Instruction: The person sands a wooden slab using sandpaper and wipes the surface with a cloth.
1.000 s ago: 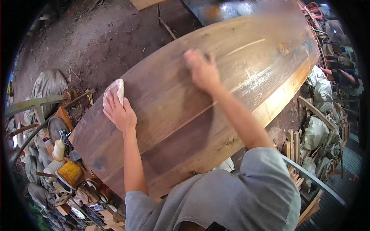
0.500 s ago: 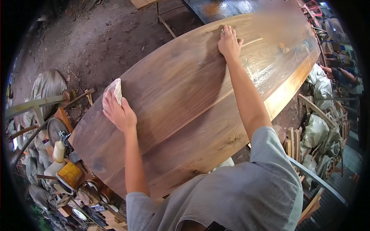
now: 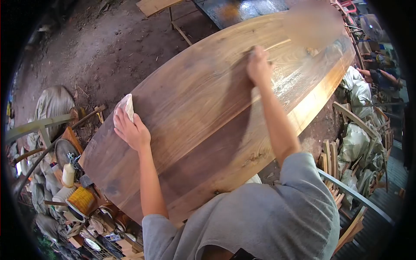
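Note:
A long, curved-edge wooden tabletop (image 3: 190,108) with dark, streaked grain stretches in front of me. At its left end, my left hand (image 3: 132,132) rests on the surface with a white cloth (image 3: 124,106) held under its fingers. Farther up the board, my right hand (image 3: 260,69) is pressed to the wood, its fingers bent and smeared by motion. A small dark thing shows at its fingertips, too blurred to name. The wood to the right of that hand shines.
At lower left stand a yellow container (image 3: 81,199), a cream bottle (image 3: 68,175) and a round dark disc (image 3: 66,152). Sacks (image 3: 353,145) and wooden offcuts (image 3: 329,156) pile up at right. Behind the board is a dark shiny panel (image 3: 238,13). A person (image 3: 385,80) is at far right.
My right hand has slid down the board toward me. My left hand stays on the cloth at almost the same spot, and the view has shifted slightly.

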The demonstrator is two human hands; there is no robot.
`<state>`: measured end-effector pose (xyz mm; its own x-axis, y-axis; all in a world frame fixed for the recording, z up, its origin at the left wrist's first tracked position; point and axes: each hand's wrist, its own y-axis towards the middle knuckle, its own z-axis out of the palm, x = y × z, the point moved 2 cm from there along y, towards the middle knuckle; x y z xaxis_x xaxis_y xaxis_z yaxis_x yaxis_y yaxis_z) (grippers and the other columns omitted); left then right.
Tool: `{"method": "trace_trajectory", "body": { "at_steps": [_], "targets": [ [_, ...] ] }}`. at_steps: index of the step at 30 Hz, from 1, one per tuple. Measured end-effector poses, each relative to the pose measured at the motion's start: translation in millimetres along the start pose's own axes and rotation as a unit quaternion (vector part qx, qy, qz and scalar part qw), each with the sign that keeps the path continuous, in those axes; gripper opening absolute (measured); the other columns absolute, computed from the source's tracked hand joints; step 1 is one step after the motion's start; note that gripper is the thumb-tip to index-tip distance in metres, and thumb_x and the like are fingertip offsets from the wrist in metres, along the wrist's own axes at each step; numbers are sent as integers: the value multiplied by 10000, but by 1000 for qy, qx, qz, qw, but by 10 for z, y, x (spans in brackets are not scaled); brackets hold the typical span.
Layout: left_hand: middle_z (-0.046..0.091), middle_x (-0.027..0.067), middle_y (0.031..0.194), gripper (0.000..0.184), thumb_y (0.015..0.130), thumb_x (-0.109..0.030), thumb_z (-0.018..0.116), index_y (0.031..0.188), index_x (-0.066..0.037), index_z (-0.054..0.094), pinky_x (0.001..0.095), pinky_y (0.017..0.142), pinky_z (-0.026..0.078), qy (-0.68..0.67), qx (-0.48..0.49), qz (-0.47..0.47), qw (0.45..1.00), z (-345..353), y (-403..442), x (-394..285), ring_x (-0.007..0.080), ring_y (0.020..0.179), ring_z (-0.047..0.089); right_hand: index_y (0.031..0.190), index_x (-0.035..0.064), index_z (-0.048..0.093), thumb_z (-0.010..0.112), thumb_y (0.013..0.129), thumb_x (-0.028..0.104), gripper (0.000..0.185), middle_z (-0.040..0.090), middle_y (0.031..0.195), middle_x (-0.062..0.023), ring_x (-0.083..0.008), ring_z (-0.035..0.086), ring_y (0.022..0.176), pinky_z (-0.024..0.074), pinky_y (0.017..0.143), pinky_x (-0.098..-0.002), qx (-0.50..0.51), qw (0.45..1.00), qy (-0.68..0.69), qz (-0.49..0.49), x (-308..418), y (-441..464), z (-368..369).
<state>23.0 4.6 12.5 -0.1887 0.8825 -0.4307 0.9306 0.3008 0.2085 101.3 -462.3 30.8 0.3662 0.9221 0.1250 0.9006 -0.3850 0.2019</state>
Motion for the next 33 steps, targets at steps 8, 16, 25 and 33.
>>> {"method": "trace_trajectory", "body": {
  "at_steps": [8, 16, 25, 33],
  "targets": [
    [385, 56, 1669, 558, 1047, -330, 469, 1533, -55, 479, 568, 1267, 98, 16, 22, 7, 1000, -12, -30, -25, 296, 1568, 274, 1477, 113, 545, 624, 963, 264, 541, 558, 1524, -98, -345, 456, 1459, 230, 1179, -727, -39, 995, 32, -92, 159, -184, -66],
    [391, 63, 1665, 547, 1050, -328, 462, 1528, -64, 489, 576, 1262, 109, 25, 10, 17, 999, 21, -2, 11, 306, 1563, 284, 1505, 105, 515, 587, 994, 263, 540, 531, 1555, -81, -453, 420, 1462, 223, 1153, -768, -1, 990, -9, -144, 322, -453, -130],
    [387, 66, 1667, 550, 1052, -342, 467, 1529, -71, 489, 578, 1260, 119, 20, 9, 25, 999, 18, -7, 28, 303, 1566, 279, 1535, 108, 478, 502, 1028, 264, 532, 485, 1592, -115, -421, 351, 1513, 238, 1165, -738, 6, 988, -64, -142, 150, -263, -41],
    [378, 51, 1673, 576, 1060, -366, 462, 1550, -64, 455, 601, 1246, 150, 45, 20, 39, 998, 14, -34, 89, 325, 1565, 272, 1473, 77, 518, 519, 974, 242, 525, 478, 1563, -155, -354, 421, 1470, 292, 1186, -659, 82, 910, 214, -347, 2024, -2045, -14]
  ]
}}
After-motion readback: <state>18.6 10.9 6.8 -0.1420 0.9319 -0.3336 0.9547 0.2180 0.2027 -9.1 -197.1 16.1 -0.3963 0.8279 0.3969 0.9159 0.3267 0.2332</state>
